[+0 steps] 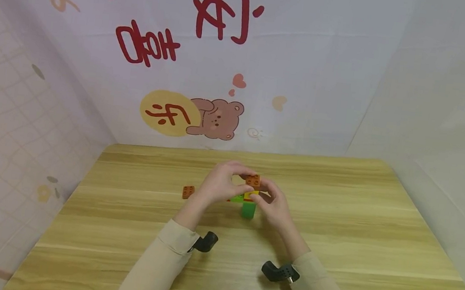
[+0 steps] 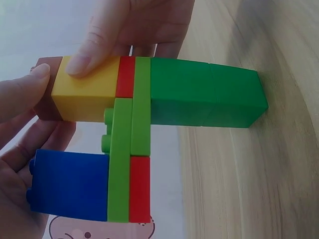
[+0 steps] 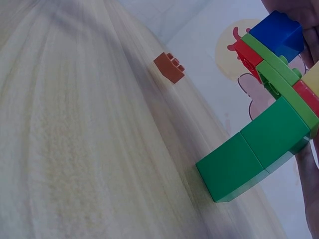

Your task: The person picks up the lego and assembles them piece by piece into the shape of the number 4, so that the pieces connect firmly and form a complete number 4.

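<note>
A build of toy building blocks stands upright between the hands. Its column has stacked green blocks at the bottom, then light-green plates, a thin red piece, a yellow block and a brown block on top. A blue block sits on the plates' side arm, above another red piece. My left hand pinches the brown block between thumb and fingers. With its thumb on the yellow block, my right hand grips the column from the other side.
Another brown block lies on the wooden table, left of the build. Behind the table hangs a pale printed cloth. Dark wrist devices are worn at both sleeves.
</note>
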Available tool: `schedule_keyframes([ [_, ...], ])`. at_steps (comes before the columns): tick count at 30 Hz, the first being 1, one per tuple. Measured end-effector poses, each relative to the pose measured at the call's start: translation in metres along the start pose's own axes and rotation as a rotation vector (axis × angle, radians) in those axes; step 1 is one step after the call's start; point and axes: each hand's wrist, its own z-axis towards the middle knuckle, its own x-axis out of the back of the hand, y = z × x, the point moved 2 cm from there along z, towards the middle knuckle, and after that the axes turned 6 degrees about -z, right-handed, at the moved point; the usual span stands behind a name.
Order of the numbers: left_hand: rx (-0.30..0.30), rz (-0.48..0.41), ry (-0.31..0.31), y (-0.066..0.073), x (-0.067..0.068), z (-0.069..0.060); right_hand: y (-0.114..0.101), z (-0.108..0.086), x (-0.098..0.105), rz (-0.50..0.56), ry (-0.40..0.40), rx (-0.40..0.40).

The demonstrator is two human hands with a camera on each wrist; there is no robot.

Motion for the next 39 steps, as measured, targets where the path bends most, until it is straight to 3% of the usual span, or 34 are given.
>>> schedule_keyframes([
  [12, -0.041, 0.016, -0.012, 0.0, 0.001, 0.0, 0.0, 0.0, 0.001, -0.005, -0.003, -0.004],
  [18, -0.024, -0.013, -0.008, 0.001, 0.002, -0.003, 0.0, 0.0, 0.002, -0.015, -0.009, -0.012],
  [24, -0.008, -0.121, 0.053, -0.007, 0.005, -0.011, -0.001, 0.0, 0.001, -0.022, -0.006, -0.025],
  [34, 0.023, -0.215, 0.182, -0.025, 0.025, -0.031, 0.001, 0.0, -0.001, 0.0, 0.007, -0.048],
  [39, 0.059, -0.257, 0.217, -0.039, 0.033, -0.04, 0.001, -0.001, -0.001, -0.006, 0.007, -0.067],
])
